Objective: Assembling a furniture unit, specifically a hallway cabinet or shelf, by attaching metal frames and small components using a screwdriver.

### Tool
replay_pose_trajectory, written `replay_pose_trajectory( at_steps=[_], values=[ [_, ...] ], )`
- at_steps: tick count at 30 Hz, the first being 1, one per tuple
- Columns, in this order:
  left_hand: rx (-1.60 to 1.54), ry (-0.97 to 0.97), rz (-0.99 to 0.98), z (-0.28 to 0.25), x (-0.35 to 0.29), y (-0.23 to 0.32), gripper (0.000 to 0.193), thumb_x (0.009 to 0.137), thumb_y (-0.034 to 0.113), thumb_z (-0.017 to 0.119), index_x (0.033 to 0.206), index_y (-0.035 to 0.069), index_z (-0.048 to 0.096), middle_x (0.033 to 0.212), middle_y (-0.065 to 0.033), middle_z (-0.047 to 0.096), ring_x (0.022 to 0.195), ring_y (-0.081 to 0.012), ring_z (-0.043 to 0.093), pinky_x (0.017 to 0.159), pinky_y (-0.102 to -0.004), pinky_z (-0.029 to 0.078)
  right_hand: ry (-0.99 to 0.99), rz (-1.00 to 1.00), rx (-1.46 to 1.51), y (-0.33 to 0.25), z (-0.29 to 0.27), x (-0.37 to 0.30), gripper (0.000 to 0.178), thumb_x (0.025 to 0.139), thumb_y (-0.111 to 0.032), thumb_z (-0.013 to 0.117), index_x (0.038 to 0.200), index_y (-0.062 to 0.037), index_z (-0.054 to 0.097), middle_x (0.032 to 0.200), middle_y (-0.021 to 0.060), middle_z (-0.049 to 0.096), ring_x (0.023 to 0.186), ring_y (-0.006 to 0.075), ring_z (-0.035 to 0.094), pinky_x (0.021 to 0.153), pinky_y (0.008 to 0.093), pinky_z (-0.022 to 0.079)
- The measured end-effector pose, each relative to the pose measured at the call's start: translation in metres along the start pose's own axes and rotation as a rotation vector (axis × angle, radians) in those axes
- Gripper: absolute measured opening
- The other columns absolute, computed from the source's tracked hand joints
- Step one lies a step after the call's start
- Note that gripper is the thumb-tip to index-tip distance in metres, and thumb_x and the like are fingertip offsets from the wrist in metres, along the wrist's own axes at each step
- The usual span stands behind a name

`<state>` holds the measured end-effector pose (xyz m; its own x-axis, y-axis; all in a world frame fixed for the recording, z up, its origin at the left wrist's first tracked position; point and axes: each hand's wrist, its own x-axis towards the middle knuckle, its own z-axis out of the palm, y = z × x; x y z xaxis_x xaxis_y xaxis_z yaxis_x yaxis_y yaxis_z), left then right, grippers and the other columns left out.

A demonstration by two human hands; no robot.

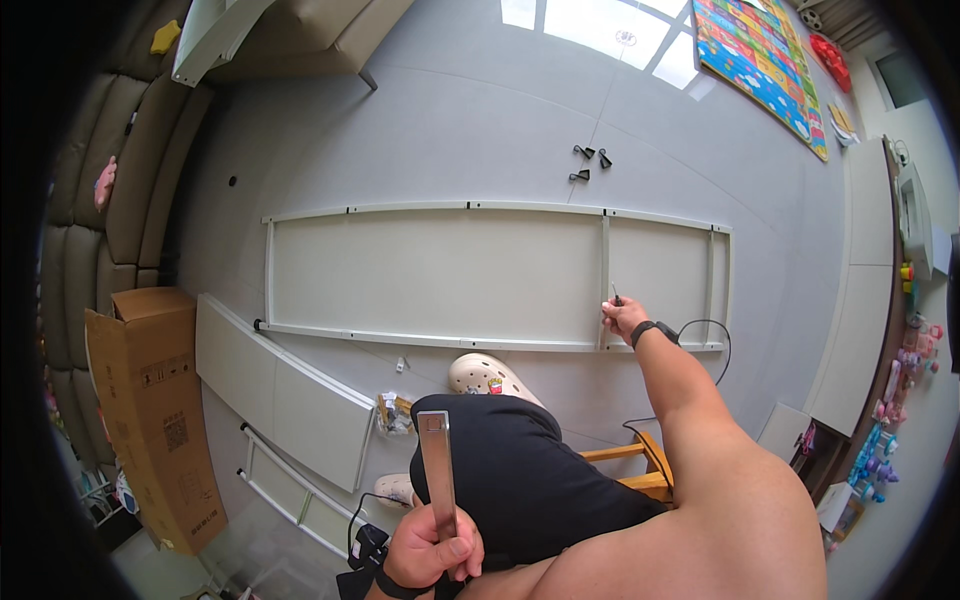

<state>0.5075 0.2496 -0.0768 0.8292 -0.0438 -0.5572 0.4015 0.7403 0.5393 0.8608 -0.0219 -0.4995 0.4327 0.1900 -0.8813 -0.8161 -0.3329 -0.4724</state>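
A long white metal frame (430,338) with a pale panel (430,270) lies flat on the floor, with a crossbar (605,250) toward its right end. My right hand (627,318) reaches over that crossbar, its fingers closed round a small thin tool with a dark part (617,299); its exact kind is too small to tell. Low in front of my body, my left hand (432,548) is wrapped round a straight square metal tube (437,465), which points up and away. I cannot see the tube's lower end. A dark band circles each wrist.
Three black clips (582,152) lie beyond the frame. White panels (285,395), a smaller white frame (290,480) and a cardboard box (155,430) are at the left. A clear bag of hardware (395,413) sits by my knee. A wooden stool (650,465) stands at my right, with a black cable (728,350) nearby.
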Motion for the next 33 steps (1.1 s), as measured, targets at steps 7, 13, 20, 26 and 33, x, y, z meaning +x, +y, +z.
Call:
replay_pose_trajectory(
  at_steps=[7, 13, 20, 26, 33],
  values=[
    [0.011, 0.004, 0.006, -0.0036, -0.0016, -0.0035, 0.019, 0.102, 0.017, 0.064, 0.097, 0.001, 0.056, 0.077, -0.0182, 0.067, 0.057, -0.0162, 0.061, 0.051, -0.0242, 0.046, 0.001, -0.007, 0.001, -0.0001, 0.0003, -0.0026, 0.008, 0.099, -0.014, 0.068, 0.101, -0.0082, 0.062, 0.082, -0.0003, 0.063, 0.064, 0.0111, 0.060, 0.053, 0.0262, 0.045],
    [0.002, 0.002, 0.013, -0.0051, -0.0017, -0.0060, 0.022, 0.100, 0.016, 0.066, 0.098, -0.002, 0.055, 0.074, -0.0231, 0.066, 0.055, -0.0212, 0.063, 0.047, -0.0266, 0.048, 0.006, -0.004, 0.017, -0.0009, 0.0006, -0.0035, 0.008, 0.099, -0.014, 0.068, 0.098, -0.0074, 0.063, 0.080, -0.0004, 0.062, 0.064, 0.0114, 0.059, 0.052, 0.0259, 0.044],
    [0.001, 0.017, 0.026, -0.0025, -0.0015, -0.0050, 0.021, 0.100, 0.015, 0.066, 0.095, -0.001, 0.054, 0.073, -0.0219, 0.066, 0.056, -0.0225, 0.064, 0.047, -0.0276, 0.048, -0.027, -0.023, 0.003, -0.0021, -0.0013, -0.0013, 0.008, 0.099, -0.014, 0.068, 0.098, -0.0093, 0.062, 0.080, -0.0011, 0.062, 0.063, 0.0097, 0.059, 0.052, 0.0249, 0.044],
    [-0.001, 0.020, 0.042, -0.0020, 0.0009, -0.0048, 0.022, 0.100, 0.016, 0.067, 0.094, -0.001, 0.053, 0.071, -0.0210, 0.065, 0.055, -0.0226, 0.063, 0.047, -0.0274, 0.048, -0.059, -0.021, -0.028, -0.0030, -0.0017, -0.0030, 0.009, 0.100, -0.014, 0.068, 0.097, -0.0097, 0.060, 0.079, -0.0012, 0.061, 0.063, 0.0102, 0.060, 0.053, 0.0236, 0.045],
    [-0.003, -0.001, 0.047, -0.0019, 0.0027, -0.0044, 0.022, 0.100, 0.016, 0.067, 0.094, -0.001, 0.053, 0.071, -0.0206, 0.065, 0.055, -0.0222, 0.063, 0.047, -0.0275, 0.048, -0.029, -0.086, -0.024, -0.0073, 0.0024, 0.0040, 0.009, 0.100, -0.014, 0.068, 0.101, -0.0087, 0.061, 0.081, 0.0001, 0.062, 0.064, 0.0105, 0.060, 0.054, 0.0235, 0.047]
  ],
)
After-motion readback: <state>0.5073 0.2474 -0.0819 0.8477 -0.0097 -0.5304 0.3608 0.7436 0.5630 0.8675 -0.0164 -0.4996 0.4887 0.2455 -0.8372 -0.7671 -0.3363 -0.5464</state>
